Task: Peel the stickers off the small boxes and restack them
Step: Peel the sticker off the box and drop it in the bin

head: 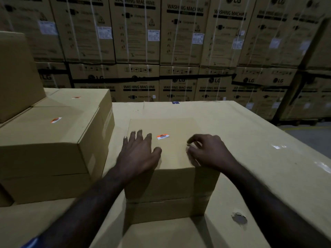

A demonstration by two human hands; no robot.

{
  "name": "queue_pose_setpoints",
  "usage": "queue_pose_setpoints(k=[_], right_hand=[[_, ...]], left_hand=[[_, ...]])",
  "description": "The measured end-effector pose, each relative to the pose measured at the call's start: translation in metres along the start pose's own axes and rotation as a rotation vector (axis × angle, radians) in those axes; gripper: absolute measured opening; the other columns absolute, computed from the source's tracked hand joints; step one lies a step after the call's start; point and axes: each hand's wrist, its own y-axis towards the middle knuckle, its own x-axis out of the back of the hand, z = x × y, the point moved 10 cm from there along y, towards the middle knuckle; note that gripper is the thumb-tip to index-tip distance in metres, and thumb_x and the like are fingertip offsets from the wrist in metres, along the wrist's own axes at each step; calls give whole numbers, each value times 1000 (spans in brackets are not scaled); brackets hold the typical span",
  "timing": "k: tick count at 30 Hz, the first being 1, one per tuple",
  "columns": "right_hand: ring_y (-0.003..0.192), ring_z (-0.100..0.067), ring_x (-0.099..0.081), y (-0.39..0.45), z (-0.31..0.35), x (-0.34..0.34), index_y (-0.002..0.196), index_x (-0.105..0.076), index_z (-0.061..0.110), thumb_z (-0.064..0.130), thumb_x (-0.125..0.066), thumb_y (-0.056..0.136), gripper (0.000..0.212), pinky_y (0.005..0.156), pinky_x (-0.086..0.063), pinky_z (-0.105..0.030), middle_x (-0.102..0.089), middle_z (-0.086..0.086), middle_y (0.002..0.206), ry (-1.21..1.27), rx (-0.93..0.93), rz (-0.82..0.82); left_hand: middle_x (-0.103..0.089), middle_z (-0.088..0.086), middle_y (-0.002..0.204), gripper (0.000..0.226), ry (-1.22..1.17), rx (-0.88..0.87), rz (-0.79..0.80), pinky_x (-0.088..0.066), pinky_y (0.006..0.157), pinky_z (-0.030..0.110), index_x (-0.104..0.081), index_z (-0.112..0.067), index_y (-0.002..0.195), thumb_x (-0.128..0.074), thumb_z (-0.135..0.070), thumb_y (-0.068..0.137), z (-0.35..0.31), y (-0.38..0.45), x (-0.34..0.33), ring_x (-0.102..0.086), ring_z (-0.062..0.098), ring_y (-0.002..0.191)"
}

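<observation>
An orange-and-white sticker with a small barcode, its print too fine to read, lies flat on the top face of a small cardboard box standing on a broad cardboard surface. The left hand rests palm-down on the box top, fingers spread, just left of the sticker and gripping nothing. The right hand hovers over the right part of the top with fingers curled inward; whether they pinch anything is too blurred to tell. To the left stands a stack of similar boxes, two of them bearing orange stickers on their tops. A torn hole marks the broad surface near the right forearm. Behind, a wall of large cartons is printed "LG" and "WASHING MACHINE", each with a white label and pale straps.
</observation>
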Motion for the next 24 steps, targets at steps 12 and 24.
queue_pose_setpoints(k=[12,24], right_hand=[[96,-12,-53,79,15,-41,120,-65,21,29,-63,91,30,77,-40,-26,-64,-1,118,113,-12,83],[105,-11,-52,83,27,-42,119,-66,19,34,-68,89,33,80,-37,-24,-63,1,126,153,60,123]], left_hand=[[-3,10,162,63,74,-5,70,-5,121,46,-9,-14,154,-20,-44,100,2,15,-17,-3,26,149],[2,7,162,62,67,6,88,-4,121,46,-5,-16,154,-20,-44,101,2,17,-19,2,24,149]])
